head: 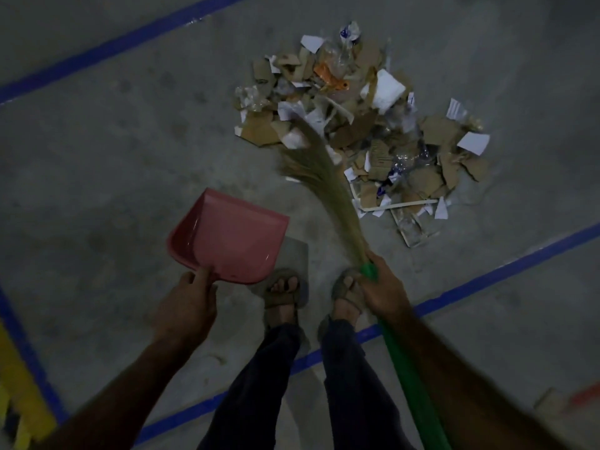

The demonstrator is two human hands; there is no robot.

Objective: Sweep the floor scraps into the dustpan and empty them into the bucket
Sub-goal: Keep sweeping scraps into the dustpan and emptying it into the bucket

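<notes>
My left hand [188, 297] holds the pink dustpan [230, 237] by its short handle, with my thumb on top. The pan hangs in the air above the floor, its open mouth tipped toward 1 o'clock. Nothing is in it yet.

My right hand [380, 285] is wrapped tight around the broom [328, 180], right where the green stick [412, 375] meets the soft straw. The stick runs back along my arm toward 5 o'clock. The straw reaches out toward 11 o'clock from that hand, and its tips touch the near edge of the scraps.

The scrap pile [367, 125] sits at 1 o'clock from my feet, well away from the dustpan. It has torn brown cardboard, white paper bits, crinkly clear plastic and one orange piece [329, 77]. The broom straw lies between the pan and the pile.

My feet in sandals [282, 293] stand right below the pan. Blue tape lines [487, 277] cross the gray floor [97, 157], one behind my feet and one far off at 11 o'clock. Something yellow [19, 397] sits at 8 o'clock by the picture's edge. I cannot see the bucket.
</notes>
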